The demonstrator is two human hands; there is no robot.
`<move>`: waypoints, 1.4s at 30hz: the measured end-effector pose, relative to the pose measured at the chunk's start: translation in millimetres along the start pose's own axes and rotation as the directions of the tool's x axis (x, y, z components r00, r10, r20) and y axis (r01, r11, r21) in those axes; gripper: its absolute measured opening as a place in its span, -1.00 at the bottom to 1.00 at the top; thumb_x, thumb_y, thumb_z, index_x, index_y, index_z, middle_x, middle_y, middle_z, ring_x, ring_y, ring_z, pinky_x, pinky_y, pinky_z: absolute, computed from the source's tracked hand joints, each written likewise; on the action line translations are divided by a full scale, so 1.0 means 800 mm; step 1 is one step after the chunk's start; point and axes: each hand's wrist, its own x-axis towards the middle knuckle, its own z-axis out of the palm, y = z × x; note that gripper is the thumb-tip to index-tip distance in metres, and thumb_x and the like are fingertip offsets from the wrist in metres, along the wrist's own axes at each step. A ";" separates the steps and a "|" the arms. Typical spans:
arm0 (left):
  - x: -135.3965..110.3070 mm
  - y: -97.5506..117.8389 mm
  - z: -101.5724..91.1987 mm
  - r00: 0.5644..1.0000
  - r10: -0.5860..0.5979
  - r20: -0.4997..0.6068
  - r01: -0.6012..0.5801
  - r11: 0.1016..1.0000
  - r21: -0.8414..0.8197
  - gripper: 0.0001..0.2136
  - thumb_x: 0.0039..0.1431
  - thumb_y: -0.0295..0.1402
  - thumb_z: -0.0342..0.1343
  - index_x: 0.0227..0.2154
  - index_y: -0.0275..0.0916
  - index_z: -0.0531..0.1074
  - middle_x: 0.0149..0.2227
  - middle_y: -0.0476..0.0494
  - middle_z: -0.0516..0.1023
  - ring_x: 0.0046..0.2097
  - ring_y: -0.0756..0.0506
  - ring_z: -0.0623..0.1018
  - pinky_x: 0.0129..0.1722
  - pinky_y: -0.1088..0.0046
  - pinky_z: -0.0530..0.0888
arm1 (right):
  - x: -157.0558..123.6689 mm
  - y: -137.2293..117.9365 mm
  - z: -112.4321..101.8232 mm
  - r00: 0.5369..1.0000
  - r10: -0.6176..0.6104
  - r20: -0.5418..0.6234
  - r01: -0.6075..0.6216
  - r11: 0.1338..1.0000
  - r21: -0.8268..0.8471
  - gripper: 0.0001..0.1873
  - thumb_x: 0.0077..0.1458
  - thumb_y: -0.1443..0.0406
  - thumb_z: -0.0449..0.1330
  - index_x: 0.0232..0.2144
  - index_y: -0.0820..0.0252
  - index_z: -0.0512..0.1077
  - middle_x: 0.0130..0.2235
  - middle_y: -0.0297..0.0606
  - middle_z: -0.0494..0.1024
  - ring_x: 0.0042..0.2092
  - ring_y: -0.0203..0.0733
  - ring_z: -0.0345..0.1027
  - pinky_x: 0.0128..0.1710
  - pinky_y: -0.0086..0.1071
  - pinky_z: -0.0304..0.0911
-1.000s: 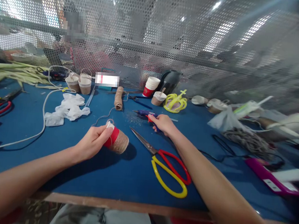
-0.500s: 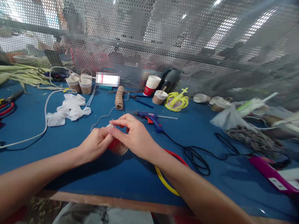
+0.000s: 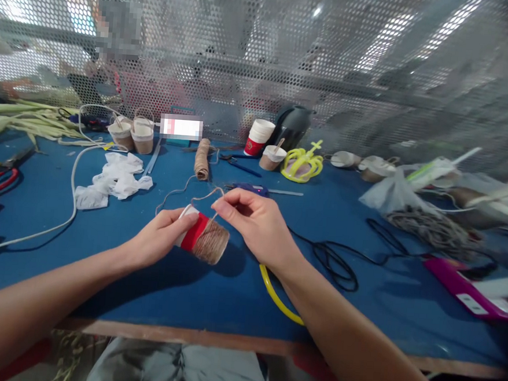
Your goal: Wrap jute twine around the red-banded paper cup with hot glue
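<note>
My left hand [image 3: 159, 237] grips the white rim end of a red paper cup [image 3: 202, 238] lying on its side above the blue table [image 3: 212, 292]; most of the cup is wrapped in brown twine. My right hand [image 3: 256, 222] pinches the loose twine strand [image 3: 201, 197] just above the cup. The strand runs back to a twine spool [image 3: 202, 159] standing farther away. A glue gun [image 3: 248, 187] lies just behind my right hand.
Yellow-and-red scissors [image 3: 277, 296] lie partly under my right forearm. White crumpled plastic [image 3: 113, 180], a white cable [image 3: 73, 192], wrapped cups [image 3: 133, 135], a yellow crown [image 3: 301, 165], a black cord [image 3: 340, 266] and a magenta box [image 3: 465, 283] surround me. A perforated metal screen [image 3: 289, 59] closes the back; a person sits behind it.
My right hand left the glue gun, came to the cup and now pinches the twine strand, lifted slightly. The left hand keeps holding the cup.
</note>
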 end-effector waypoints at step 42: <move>-0.019 -0.002 0.000 0.942 0.307 0.137 -0.336 0.858 0.389 -0.70 0.19 -0.28 -0.22 -0.56 -0.31 0.26 -0.55 0.00 0.26 -0.49 0.05 0.21 -0.49 0.57 0.22 | -0.010 0.007 0.004 0.996 0.060 0.060 -0.051 0.989 -0.135 -0.79 -0.01 0.22 0.12 -0.58 0.23 0.31 -0.54 -0.38 0.34 -0.48 -0.37 0.17 -0.46 -0.46 0.13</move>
